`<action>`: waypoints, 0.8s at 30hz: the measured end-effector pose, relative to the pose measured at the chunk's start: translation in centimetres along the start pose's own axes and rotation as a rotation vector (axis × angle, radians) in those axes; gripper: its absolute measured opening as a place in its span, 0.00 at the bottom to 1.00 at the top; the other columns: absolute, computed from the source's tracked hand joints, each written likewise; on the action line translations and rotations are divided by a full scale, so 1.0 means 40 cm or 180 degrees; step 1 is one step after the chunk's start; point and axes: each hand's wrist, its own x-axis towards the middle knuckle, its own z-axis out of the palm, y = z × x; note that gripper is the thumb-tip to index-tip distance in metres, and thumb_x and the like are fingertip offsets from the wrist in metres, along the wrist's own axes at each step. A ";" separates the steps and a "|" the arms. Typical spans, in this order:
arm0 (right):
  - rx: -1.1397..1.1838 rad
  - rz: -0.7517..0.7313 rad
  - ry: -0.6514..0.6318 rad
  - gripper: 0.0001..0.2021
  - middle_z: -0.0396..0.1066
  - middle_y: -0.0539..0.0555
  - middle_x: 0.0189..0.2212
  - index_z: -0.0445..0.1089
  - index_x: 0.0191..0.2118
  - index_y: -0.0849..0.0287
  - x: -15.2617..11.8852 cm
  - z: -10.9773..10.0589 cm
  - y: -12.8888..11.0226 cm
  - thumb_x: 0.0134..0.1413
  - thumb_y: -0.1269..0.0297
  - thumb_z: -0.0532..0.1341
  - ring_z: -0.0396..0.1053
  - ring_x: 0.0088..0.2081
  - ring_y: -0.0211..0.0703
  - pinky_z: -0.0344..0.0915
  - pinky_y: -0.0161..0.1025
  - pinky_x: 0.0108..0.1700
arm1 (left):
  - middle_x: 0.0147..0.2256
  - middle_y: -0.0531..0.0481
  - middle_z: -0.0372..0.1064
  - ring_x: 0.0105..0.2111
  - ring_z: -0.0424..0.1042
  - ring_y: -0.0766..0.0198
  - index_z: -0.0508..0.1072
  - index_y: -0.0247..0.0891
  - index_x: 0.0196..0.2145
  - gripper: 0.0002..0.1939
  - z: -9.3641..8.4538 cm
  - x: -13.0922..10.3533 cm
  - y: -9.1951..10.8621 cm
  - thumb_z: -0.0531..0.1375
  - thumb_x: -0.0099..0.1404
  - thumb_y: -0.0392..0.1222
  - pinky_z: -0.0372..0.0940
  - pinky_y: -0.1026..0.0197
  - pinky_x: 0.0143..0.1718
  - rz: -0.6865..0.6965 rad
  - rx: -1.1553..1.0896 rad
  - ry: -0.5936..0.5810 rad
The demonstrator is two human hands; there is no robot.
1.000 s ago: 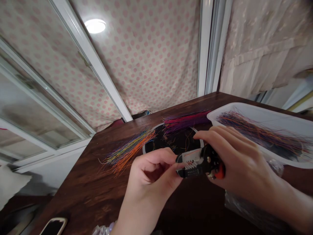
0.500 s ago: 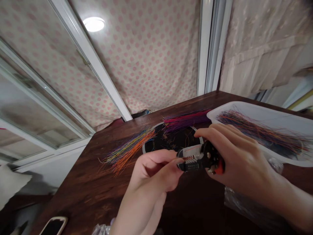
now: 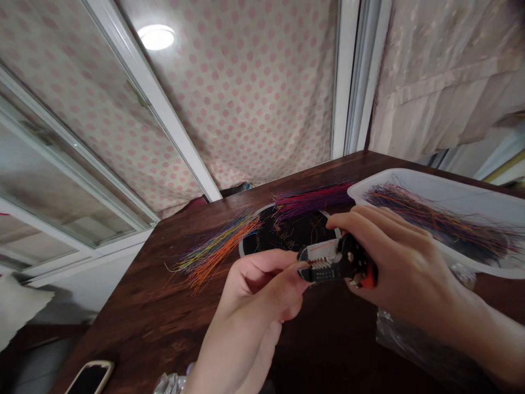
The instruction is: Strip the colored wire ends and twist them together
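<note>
Pliers (image 3: 333, 270) are sitting just right of centre, above the table (image 3: 135, 306), and the work is looking partway through, judging by scraps (image 3: 287, 236) lying about. Out left, orange and yellow wires (image 3: 225, 246) are fanning loosely, ends overlapping the black mat (image 3: 266, 236). Next, the left hand (image 3: 262, 298) is pinching, thumb against finger, right at the pliers' tips; any wire there is too small to make out. Beyond, purple and red wires (image 3: 314, 201) are running from the mat towards the tub. The right hand (image 3: 394, 262) is wrapping round the pliers' handles. Further right, the white tub (image 3: 498, 200) is holding tangled wires (image 3: 435, 224), so plenty is probably waiting; which bundles are finished, I cannot tell.

Now the surface: dark wood grain is showing, a phone (image 3: 91, 377) is lying near left, and clear plastic (image 3: 396, 334) is crumpling below the right forearm. Around it, a white-framed glass door (image 3: 153, 101) is standing left, a round light (image 3: 156, 37) is glowing, a spotted curtain (image 3: 254, 93) is hanging beyond, and a pale curtain (image 3: 443, 82) is draping far right.
</note>
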 end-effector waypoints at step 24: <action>0.0006 0.0050 -0.0101 0.15 0.71 0.54 0.26 0.63 0.37 0.58 0.002 0.001 0.005 0.41 0.78 0.52 0.72 0.28 0.49 0.67 0.41 0.30 | 0.20 0.54 0.68 0.21 0.61 0.75 0.81 0.36 0.27 0.10 0.014 -0.001 0.009 0.76 0.46 0.37 0.60 0.74 0.21 0.0001 -0.0046 -0.0119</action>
